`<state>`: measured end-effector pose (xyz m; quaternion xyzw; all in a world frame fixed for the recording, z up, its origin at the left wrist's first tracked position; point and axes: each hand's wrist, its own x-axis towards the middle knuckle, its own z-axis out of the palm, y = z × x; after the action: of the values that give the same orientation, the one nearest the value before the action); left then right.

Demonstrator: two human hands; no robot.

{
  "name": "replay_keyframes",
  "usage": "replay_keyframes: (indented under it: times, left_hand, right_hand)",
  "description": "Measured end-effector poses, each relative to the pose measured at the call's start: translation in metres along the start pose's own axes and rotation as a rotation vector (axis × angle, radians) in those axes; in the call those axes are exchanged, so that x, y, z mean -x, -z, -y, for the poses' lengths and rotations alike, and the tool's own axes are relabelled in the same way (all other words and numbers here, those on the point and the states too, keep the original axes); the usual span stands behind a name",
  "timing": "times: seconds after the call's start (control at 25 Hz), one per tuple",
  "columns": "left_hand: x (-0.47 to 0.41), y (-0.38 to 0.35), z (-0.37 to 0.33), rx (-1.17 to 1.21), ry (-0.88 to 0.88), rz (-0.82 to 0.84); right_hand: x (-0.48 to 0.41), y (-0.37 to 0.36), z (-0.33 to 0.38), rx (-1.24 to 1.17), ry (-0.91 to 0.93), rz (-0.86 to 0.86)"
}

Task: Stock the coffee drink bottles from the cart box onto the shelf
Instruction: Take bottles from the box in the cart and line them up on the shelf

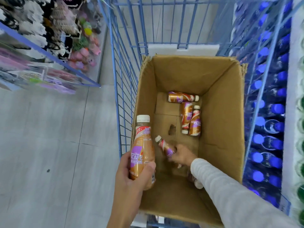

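At the far left of the aisle, a blue-framed display shelf (49, 53) is holding blurred goods (pink, black and green, too smeared to name), and pale grey floor tiles (41, 137) are spreading from it toward the cart. The blue wire cart (121, 79) is standing mid-frame, carrying an open cardboard box (222, 129). The left hand (131, 178) is wrapping fingers and thumb round an upright coffee drink bottle (142, 145), holding it at the box's left edge. Inside the box, the right hand (182, 155), in a grey sleeve (230, 195), is curling its fingers round a second bottle (165, 146), which is tilting cap-up to the left. Under that sleeve another bottle (195, 180) is lying partly hidden. Three more bottles (195, 124) are lying on the box floor toward its far right corner, two touching side by side, one crosswise just beyond. On the right, rows of blue-capped bottles (269, 112) are lining the shelving beside the cart, with green caps (301, 145) showing at the edge.
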<state>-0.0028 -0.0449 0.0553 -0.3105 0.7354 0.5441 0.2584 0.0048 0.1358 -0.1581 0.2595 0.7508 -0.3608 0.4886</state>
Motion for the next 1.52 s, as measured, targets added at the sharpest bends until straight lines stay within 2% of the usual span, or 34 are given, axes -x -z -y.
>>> replay_keyframes:
  times: [0.12, 0.24, 0.32, 0.48, 0.64, 0.8, 1.0, 1.24, 1.52]
  left_hand:
    - [0.017, 0.006, -0.012, -0.001, -0.055, 0.071]
    - [0.038, 0.020, -0.021, 0.049, -0.155, 0.175]
    - [0.058, 0.032, -0.028, 0.078, -0.230, 0.287]
    - [0.106, 0.046, -0.038, 0.146, -0.369, 0.554]
    - [0.172, 0.043, -0.040, 0.134, -0.566, 0.871]
    - [0.250, 0.037, -0.027, 0.010, -0.718, 1.115]
    - [0.343, 0.023, 0.013, -0.087, -0.741, 1.380]
    - [0.472, 0.003, 0.091, -0.203, -0.688, 1.711]
    - [0.604, -0.002, 0.201, -0.228, -0.703, 1.876]
  right_hand:
    - [0.085, 0.004, 0.000, -0.468, 0.100, -0.013]
    - [0.168, 0.002, 0.012, -0.760, 0.234, -0.138]
    - [0.231, -0.001, 0.021, -0.950, 0.318, -0.246]
    - [0.347, -0.028, 0.026, -1.218, 0.447, -0.594]
    - [0.431, -0.068, 0.013, -1.314, 0.503, -0.900]
    - [0.507, -0.110, -0.020, -1.481, 0.579, -1.159]
    - [0.595, -0.176, -0.079, -1.595, 0.501, -1.489]
    - [0.680, -0.277, -0.159, -1.629, 0.383, -1.785]
    - [0.776, -0.384, -0.261, -1.599, 0.322, -2.042]
